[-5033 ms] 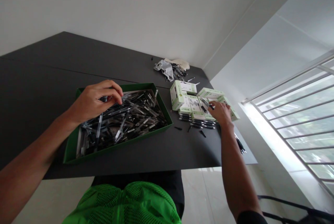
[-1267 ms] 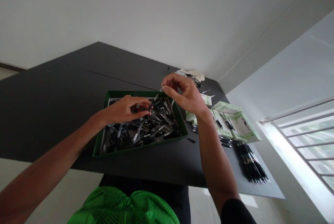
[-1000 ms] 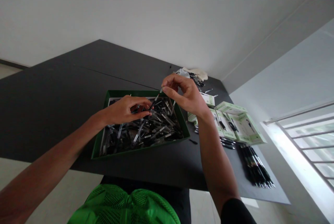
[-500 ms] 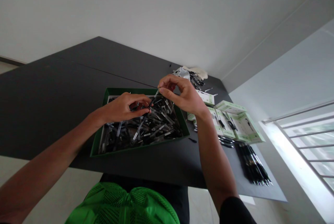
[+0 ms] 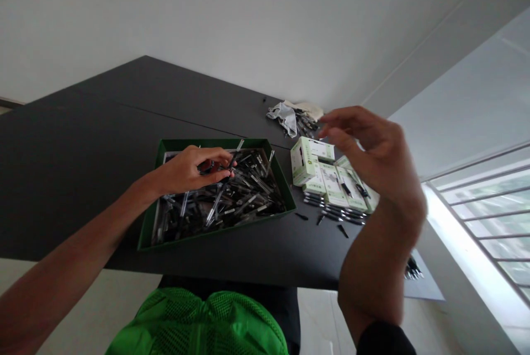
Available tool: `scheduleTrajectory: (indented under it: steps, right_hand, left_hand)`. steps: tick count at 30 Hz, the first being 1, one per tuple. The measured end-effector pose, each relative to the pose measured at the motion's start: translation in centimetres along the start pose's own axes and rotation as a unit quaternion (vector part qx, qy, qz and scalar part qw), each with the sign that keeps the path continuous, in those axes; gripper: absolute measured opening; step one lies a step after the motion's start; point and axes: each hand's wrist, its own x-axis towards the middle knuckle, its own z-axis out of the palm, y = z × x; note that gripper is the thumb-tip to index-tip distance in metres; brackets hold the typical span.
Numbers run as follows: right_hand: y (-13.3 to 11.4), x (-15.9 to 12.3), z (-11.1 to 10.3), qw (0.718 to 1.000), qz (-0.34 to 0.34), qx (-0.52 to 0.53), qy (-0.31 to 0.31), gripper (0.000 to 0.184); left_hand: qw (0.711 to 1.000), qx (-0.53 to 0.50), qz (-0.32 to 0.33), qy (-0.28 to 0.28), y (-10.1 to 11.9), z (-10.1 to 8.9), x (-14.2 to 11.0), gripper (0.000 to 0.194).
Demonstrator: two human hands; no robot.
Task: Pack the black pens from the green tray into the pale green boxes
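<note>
A pen [image 5: 238,149] stands up at a slant between the thumb and fingers of my left hand [image 5: 196,170], which is closed on it. Below lies the green box [image 5: 215,141], filled with many clear and black pens [image 5: 244,192]. My right hand [image 5: 368,145] is raised to the right, over the white-and-green cartons [image 5: 305,162]. Its thumb and fingers are curved and slightly apart, and I see nothing between them; motion blurs it a little.
Behind the cartons, pens lie beside a grey and a cream cloth [image 5: 285,117]. Stacked pens [image 5: 331,211] and a few small black pieces [image 5: 343,231] lie before the cartons. More pens [image 5: 412,269] show at the right table edge. A wall runs behind the table [image 5: 103,123].
My right hand has left the pen's upper end and swung right, over the cartons. My left hand keeps the pen above the box. The view has shifted slightly.
</note>
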Motion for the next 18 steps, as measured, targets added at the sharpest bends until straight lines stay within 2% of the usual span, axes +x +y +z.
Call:
scheduleTrajectory:
  steps: [2,3,5,10,14,18]
  right_hand:
    - [0.3,-1.8,-1.9,0.998,0.033,-0.019,0.053,0.016]
    - [0.7,-2.8,-2.6,0.996,0.051,-0.035,0.059,0.018]
    - [1.9,-5.0,-3.2,0.992,0.093,-0.086,0.027,0.022]
    - [7.0,-11.7,-2.3,0.946,0.171,-0.248,-0.119,0.024]
    - [10.6,-16.5,-1.2,0.909,0.205,-0.330,-0.150,0.024]
    - [12.5,-19.1,-0.6,0.889,0.207,-0.377,-0.158,0.021]
  left_hand:
    - [1.000,0.004,-0.003,-0.003,0.1,0.1,0.0,0.031]
    - [1.000,0.005,-0.006,-0.006,0.1,0.1,0.0,0.032]
    - [1.000,0.002,-0.014,-0.014,0.2,0.1,0.1,0.034]
    - [1.000,0.003,-0.021,-0.011,0.4,0.1,0.1,0.034]
    - [1.000,0.007,-0.019,-0.012,0.4,0.1,0.0,0.034]
    - [1.000,0.014,-0.016,-0.011,0.3,0.1,0.0,0.035]
